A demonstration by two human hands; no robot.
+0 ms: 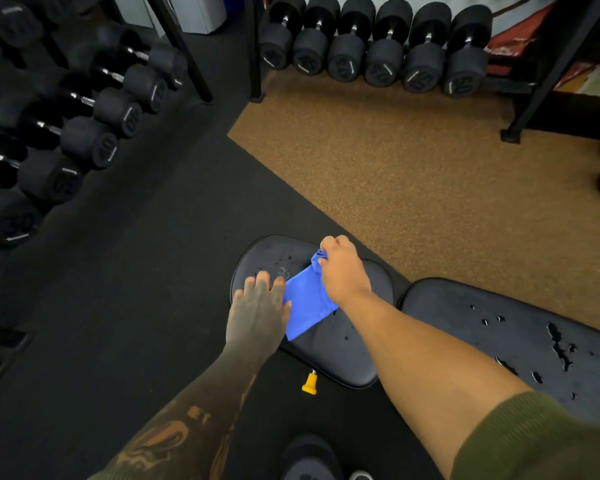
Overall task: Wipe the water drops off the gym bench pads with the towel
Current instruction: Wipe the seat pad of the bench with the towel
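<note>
A blue towel (pixel 305 306) lies on the black seat pad (pixel 329 355) of a gym bench. My right hand (pixel 342 268) grips the towel's bunched far end. My left hand (pixel 258 306) lies flat on the pad's left side, fingers straight, touching the towel's left edge. Small water drops dot the seat pad near the towel. The longer back pad (pixel 520 344) to the right carries several drops and streaks of water.
Black dumbbells (pixel 371 46) line a rack at the back, and more dumbbells (pixel 84 133) fill a rack on the left. A yellow adjustment knob (pixel 309 384) sticks out under the seat. Black rubber and brown cork flooring surround the bench. My shoe (pixel 309 459) is below.
</note>
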